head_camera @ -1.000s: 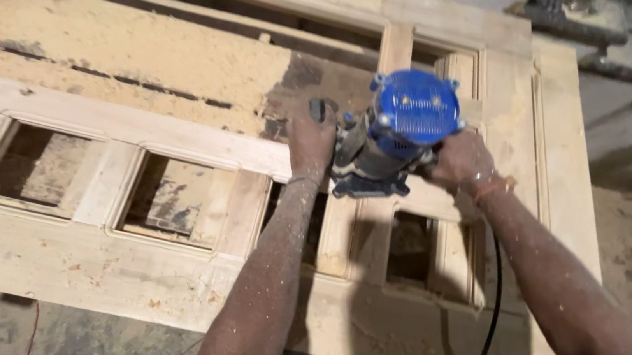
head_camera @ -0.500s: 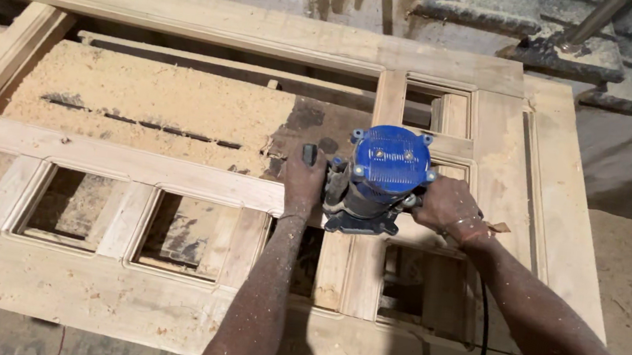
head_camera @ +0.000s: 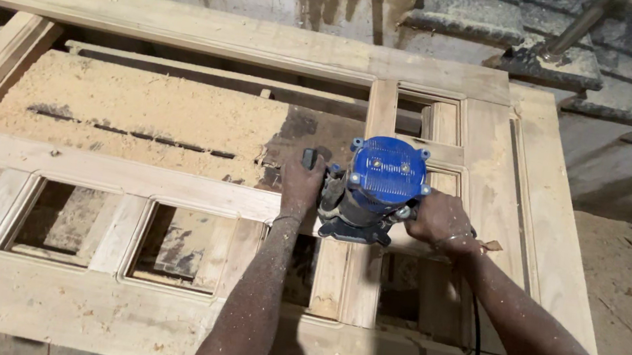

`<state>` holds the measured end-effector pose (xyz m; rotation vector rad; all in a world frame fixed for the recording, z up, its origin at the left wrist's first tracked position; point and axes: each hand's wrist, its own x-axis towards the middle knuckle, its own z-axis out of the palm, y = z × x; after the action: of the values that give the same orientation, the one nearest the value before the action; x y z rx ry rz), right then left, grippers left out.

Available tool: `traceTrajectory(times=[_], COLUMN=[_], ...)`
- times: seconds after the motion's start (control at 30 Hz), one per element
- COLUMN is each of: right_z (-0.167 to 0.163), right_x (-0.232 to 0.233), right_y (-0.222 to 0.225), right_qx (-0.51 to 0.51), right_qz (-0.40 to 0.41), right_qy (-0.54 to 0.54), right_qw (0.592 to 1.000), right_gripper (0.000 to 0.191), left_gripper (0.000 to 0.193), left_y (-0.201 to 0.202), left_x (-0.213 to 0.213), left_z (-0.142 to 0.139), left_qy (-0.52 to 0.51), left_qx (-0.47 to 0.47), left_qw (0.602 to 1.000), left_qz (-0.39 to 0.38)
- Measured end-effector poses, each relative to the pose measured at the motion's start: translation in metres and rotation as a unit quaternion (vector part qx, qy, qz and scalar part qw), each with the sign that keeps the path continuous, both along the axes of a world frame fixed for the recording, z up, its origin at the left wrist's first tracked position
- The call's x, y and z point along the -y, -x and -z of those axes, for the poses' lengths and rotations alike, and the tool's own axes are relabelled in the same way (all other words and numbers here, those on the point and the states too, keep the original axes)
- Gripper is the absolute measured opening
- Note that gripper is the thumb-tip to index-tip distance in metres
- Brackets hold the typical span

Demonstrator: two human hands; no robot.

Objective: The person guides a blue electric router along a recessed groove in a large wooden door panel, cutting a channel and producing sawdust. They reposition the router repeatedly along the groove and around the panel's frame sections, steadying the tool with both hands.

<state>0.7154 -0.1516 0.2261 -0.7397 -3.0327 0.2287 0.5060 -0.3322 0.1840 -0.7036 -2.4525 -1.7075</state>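
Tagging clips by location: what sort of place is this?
Likely a rough carpentry workshop or building site. Both hands, left hand and right hand, grip a blue router on an unfinished wooden door frame, with sawdust heaped and bare concrete steps behind.

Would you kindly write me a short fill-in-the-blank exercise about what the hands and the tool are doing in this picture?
1. Both hands grip a router whose top cap is ____ in colour.
2. The left hand and the right hand hold it on ____ sides.
3. The router stands on a door frame made of ____.
4. The panel left of the router is covered with ____.

Missing words: blue; opposite; wood; sawdust
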Motion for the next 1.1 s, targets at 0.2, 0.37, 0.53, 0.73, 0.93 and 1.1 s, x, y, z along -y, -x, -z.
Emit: traceTrajectory(times=[0.2, 0.37, 0.53, 0.73, 0.93, 1.1], right_z=[0.013, 0.014, 0.013, 0.018, 0.026, 0.022], right_x=[0.001, 0.004, 0.014, 0.019, 0.019, 0.022], right_y=[-0.005, -0.001, -0.003, -0.005, 0.005, 0.009], right_qx=[-0.136, -0.140, -0.206, -0.246, -0.307, -0.232], right_qz=[-0.103, -0.082, -0.077, -0.077, -0.115, -0.065], right_qy=[-0.064, -0.019, 0.006, 0.017, 0.122, -0.059], right_qw=[0.983, 0.987, 0.975, 0.966, 0.937, 0.969], right_gripper=[0.023, 0.021, 0.018, 0.015, 0.012, 0.014], left_gripper=[0.031, 0.033, 0.039, 0.040, 0.034, 0.029], left_y=[0.009, 0.017, 0.024, 0.030, 0.031, 0.030], left_x=[-0.002, -0.005, -0.007, -0.006, 0.000, 0.003], left_z=[0.004, 0.012, 0.022, 0.022, 0.005, -0.004], left_qy=[-0.002, 0.013, 0.012, 0.049, 0.039, -0.002], left_qx=[0.000, 0.016, -0.002, 0.026, 0.055, 0.076], left_qw=[1.000, 0.999, 0.998, 0.996, 0.994, 0.994], left_qz=[0.027, 0.045, 0.056, 0.065, 0.086, 0.079])
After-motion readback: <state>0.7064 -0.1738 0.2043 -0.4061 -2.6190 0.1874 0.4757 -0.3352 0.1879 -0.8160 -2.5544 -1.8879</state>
